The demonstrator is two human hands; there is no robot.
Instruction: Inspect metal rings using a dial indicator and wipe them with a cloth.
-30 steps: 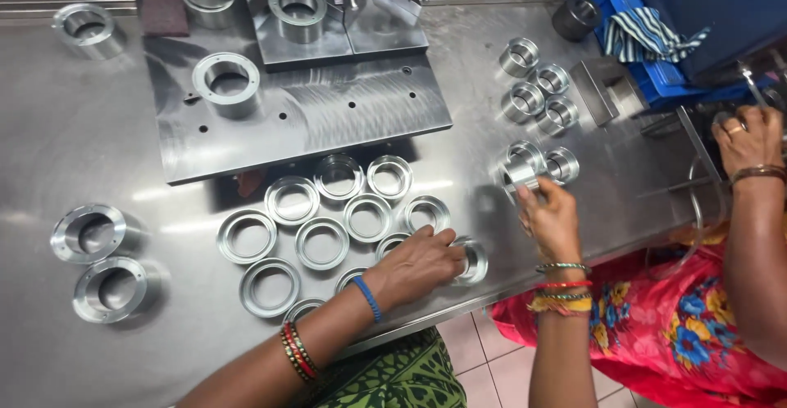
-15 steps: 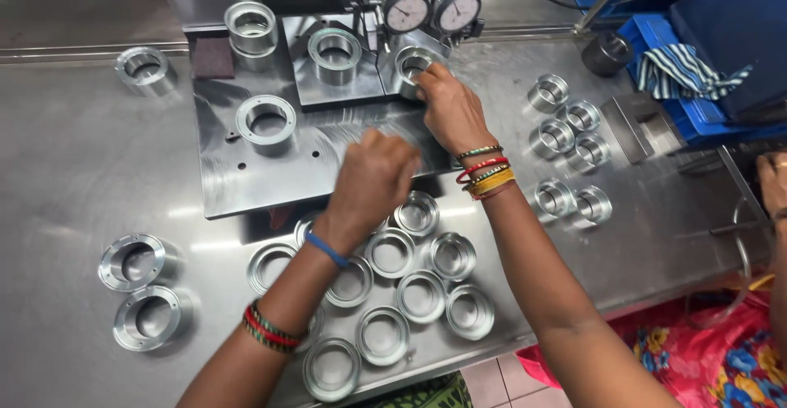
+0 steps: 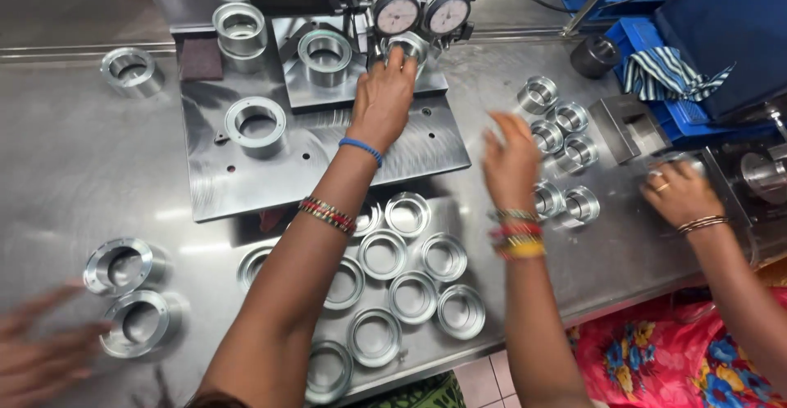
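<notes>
My left hand [image 3: 381, 101], a blue band on its wrist, reaches to the gauge stand and grips a metal ring [image 3: 412, 45] seated under two round dial gauges [image 3: 422, 11]. My right hand [image 3: 510, 162], with coloured bangles, hovers blurred and open-fingered above the steel table, just left of a cluster of small metal sleeves [image 3: 566, 121]. Several flat metal rings [image 3: 410, 293] lie in rows beneath my arms. The grey fixture plate [image 3: 246, 183] carries two more rings [image 3: 256, 121].
Another person's hand [image 3: 676, 195], wearing a ring and bangle, rests at the right by a machine part. A blurred hand [image 3: 41, 355] shows at bottom left near two larger rings [image 3: 123, 265]. Blue crates and a striped cloth [image 3: 668, 68] stand at the back right.
My left hand has moved up onto the ring under the dial gauges. My right hand has left the gauge and swung down and right toward the small sleeves.
</notes>
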